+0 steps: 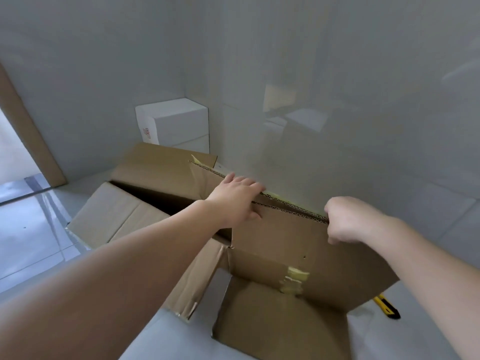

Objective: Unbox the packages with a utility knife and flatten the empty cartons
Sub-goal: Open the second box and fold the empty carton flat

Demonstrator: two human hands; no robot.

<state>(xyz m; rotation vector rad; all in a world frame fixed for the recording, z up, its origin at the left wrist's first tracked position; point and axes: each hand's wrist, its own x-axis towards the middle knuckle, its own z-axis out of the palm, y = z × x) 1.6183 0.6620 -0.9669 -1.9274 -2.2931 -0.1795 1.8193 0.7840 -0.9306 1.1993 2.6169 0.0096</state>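
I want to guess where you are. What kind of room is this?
Probably a bare indoor room corner: pale tiled floor, plain grey walls, a doorway at left, and stacked white boxes.

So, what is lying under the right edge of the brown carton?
A yellow and black utility knife lies on the floor, its end sticking out from under the carton. The rest of the knife is covered by the cardboard.

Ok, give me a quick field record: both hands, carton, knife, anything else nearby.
left hand: gripping the top edge of the carton
right hand: pinching the same edge, further right
carton: brown, opened, flaps spread on the floor, not yet flat
knife: yellow, on the floor right of the carton, untouched
white box: in the corner behind
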